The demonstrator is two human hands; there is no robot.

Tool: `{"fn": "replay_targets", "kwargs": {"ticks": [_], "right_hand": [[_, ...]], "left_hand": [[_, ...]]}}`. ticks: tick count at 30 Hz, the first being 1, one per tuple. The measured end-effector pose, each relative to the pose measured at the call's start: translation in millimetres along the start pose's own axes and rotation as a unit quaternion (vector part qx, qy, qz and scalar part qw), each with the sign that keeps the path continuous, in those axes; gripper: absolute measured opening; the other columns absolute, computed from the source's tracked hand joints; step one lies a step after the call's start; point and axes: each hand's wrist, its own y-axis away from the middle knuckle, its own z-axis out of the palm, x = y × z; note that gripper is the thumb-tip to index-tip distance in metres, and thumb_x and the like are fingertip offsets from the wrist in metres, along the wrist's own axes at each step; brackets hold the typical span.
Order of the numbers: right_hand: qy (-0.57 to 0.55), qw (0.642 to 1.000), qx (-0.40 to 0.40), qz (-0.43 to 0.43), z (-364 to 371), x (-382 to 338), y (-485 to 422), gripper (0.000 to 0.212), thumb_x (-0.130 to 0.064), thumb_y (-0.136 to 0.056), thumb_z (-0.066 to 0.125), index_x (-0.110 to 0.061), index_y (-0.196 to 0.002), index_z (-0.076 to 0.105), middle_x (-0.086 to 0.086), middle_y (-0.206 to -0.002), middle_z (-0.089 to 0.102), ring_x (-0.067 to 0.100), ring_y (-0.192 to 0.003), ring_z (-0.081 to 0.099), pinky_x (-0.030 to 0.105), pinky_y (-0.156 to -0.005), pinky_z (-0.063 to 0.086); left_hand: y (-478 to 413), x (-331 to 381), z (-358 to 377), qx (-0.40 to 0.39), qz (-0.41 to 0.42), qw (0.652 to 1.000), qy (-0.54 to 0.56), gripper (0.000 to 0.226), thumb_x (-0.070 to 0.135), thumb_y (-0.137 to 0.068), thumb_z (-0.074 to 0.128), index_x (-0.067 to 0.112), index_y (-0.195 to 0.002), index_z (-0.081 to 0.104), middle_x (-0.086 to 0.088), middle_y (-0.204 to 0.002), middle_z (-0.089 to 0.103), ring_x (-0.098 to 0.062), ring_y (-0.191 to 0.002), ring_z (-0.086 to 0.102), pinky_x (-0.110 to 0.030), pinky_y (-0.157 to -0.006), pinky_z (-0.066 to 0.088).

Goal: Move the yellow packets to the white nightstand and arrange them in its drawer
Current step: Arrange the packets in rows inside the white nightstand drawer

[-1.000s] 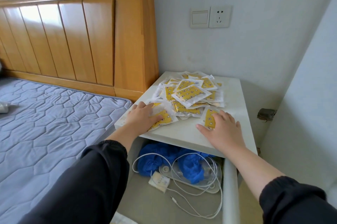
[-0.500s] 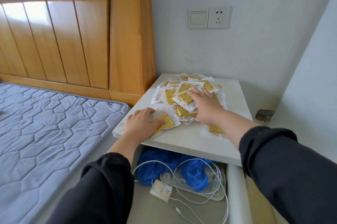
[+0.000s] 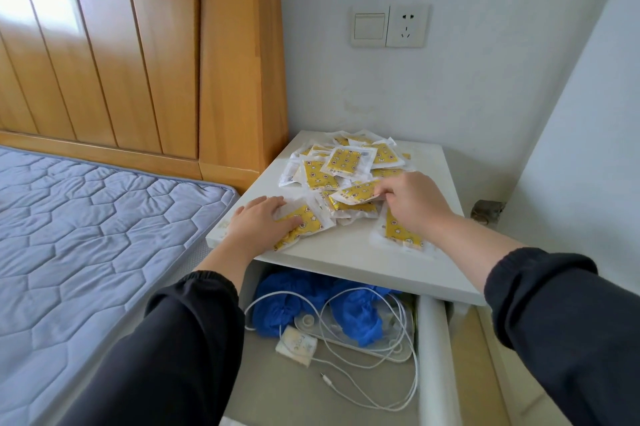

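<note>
**Packets**: a loose yellow heap on the nightstand top, running from its back edge towards the front. We see none in the drawer.

**Left hand**: flat, fingers straight, pressing the corner packet at the front-left corner.

**Right hand**: fingers curled, pinching the pinched packet at the heap's near edge.

**Stray packet**: alone near the front edge, partly under the right wrist.

**Drawer**: open below the top. It holds blue cloth, a white cable and a small white box.

**Step, as we judge it**: the move to the nightstand looks done, and we are picking up the first packets for the drawer.

**Next move**: lift the pinched packet free without dragging its neighbours. Carry it over the front edge and lay it on the bare drawer floor at the front. The cable may have to be pushed back first.

**Hidden or unclear**:
- The drawer's back part lies under the top.
- Its front edge is cut off by the frame.
- We cannot tell what the pale flat item under the cloth is.
- The heap overlaps too much to count.
- The print on the packets is too small to read.
</note>
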Motion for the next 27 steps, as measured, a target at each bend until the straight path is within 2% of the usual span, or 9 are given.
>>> {"fn": "replay_targets", "kwargs": {"ticks": [4, 7, 10, 12, 15, 18, 21, 24, 27], "right_hand": [[-0.087, 0.995, -0.001, 0.049, -9.0, 20.8, 25.1, 0.030, 0.011, -0.084, 0.050, -0.008, -0.082, 0.074, 0.009, -0.099, 0.072, 0.024, -0.099, 0.064, 0.033, -0.089, 0.048], [-0.089, 0.991, -0.052, 0.091, -14.4, 32.9, 46.0, 0.035, 0.013, -0.078, 0.045, -0.009, -0.062, 0.066, 0.004, -0.103, 0.073, 0.012, -0.102, 0.063, 0.020, -0.083, 0.041], [-0.110, 0.986, -0.046, 0.120, -19.3, 33.9, 55.2, 0.040, 0.011, -0.077, 0.041, -0.014, -0.051, 0.059, 0.003, -0.100, 0.072, 0.019, -0.102, 0.063, 0.023, -0.079, 0.040], [-0.134, 0.980, -0.025, 0.148, -20.6, 30.2, 49.8, 0.037, 0.006, -0.082, 0.042, -0.013, -0.060, 0.063, 0.005, -0.103, 0.070, 0.019, -0.099, 0.061, 0.026, -0.081, 0.039], [-0.111, 0.974, -0.066, 0.188, -15.5, 29.6, 36.0, 0.022, -0.009, -0.088, 0.054, -0.016, -0.104, 0.066, 0.004, -0.129, 0.057, 0.019, -0.113, 0.053, 0.026, -0.084, 0.038], [-0.072, 0.955, -0.160, 0.238, -15.0, 27.2, 26.1, 0.053, -0.021, -0.088, 0.065, -0.010, -0.136, 0.046, 0.008, -0.142, 0.047, 0.024, -0.126, 0.047, 0.029, -0.097, 0.038], [-0.014, 0.940, -0.213, 0.267, -21.3, 21.3, 16.2, 0.069, -0.028, -0.084, 0.071, -0.004, -0.141, 0.040, 0.011, -0.141, 0.046, 0.026, -0.126, 0.047, 0.031, -0.100, 0.038], [0.027, 0.920, -0.272, 0.281, -27.1, 11.5, 11.0, 0.065, -0.033, -0.083, 0.072, -0.001, -0.134, 0.047, 0.013, -0.128, 0.054, 0.026, -0.111, 0.052, 0.028, -0.087, 0.040], [-0.011, 0.913, -0.292, 0.285, -27.8, 5.5, 13.9, 0.048, -0.021, -0.086, 0.068, 0.004, -0.125, 0.054, 0.010, -0.094, 0.058, 0.024, -0.086, 0.051, 0.027, -0.068, 0.041]], "left_hand": [[0.9, -1.2, -3.9, -0.015, -0.015, 0.999, 0.029, 0.060, 0.061, -0.085, 0.056, 0.031, -0.135, 0.046, 0.003, -0.141, 0.048, -0.020, -0.128, 0.042, -0.039, -0.107, 0.036], [3.2, -1.0, -6.7, -0.017, -0.024, 0.998, 0.057, 0.061, 0.061, -0.081, 0.060, 0.033, -0.133, 0.047, 0.000, -0.135, 0.051, -0.022, -0.123, 0.046, -0.041, -0.103, 0.040], [5.7, -1.8, -7.8, -0.008, -0.035, 0.995, 0.091, 0.062, 0.056, -0.079, 0.066, 0.033, -0.134, 0.047, -0.003, -0.134, 0.050, -0.023, -0.118, 0.048, -0.040, -0.099, 0.043], [6.3, -1.8, -8.8, -0.001, -0.044, 0.992, 0.117, 0.062, 0.051, -0.080, 0.069, 0.031, -0.134, 0.048, -0.004, -0.133, 0.050, -0.024, -0.116, 0.050, -0.039, -0.098, 0.045], [5.3, -1.3, -8.7, 0.002, -0.053, 0.991, 0.124, 0.064, 0.047, -0.082, 0.069, 0.027, -0.138, 0.046, -0.005, -0.138, 0.047, -0.025, -0.122, 0.047, -0.041, -0.102, 0.043], [4.3, -0.3, -8.9, 0.006, -0.057, 0.989, 0.133, 0.076, 0.044, -0.082, 0.070, 0.021, -0.146, 0.035, -0.006, -0.145, 0.042, -0.026, -0.131, 0.040, -0.041, -0.108, 0.038], [4.5, 2.0, -11.5, 0.011, -0.068, 0.988, 0.136, 0.071, 0.042, -0.082, 0.071, 0.021, -0.142, 0.040, -0.008, -0.141, 0.043, -0.026, -0.126, 0.044, -0.040, -0.102, 0.043], [7.9, 4.7, -13.8, 0.008, -0.079, 0.988, 0.135, 0.068, 0.042, -0.082, 0.070, 0.018, -0.140, 0.043, -0.007, -0.132, 0.047, -0.024, -0.116, 0.049, -0.036, -0.091, 0.047], [14.2, 7.5, -17.1, 0.009, -0.081, 0.985, 0.150, 0.065, 0.039, -0.083, 0.071, 0.017, -0.136, 0.044, -0.002, -0.115, 0.047, -0.020, -0.101, 0.050, -0.032, -0.081, 0.046]]}}
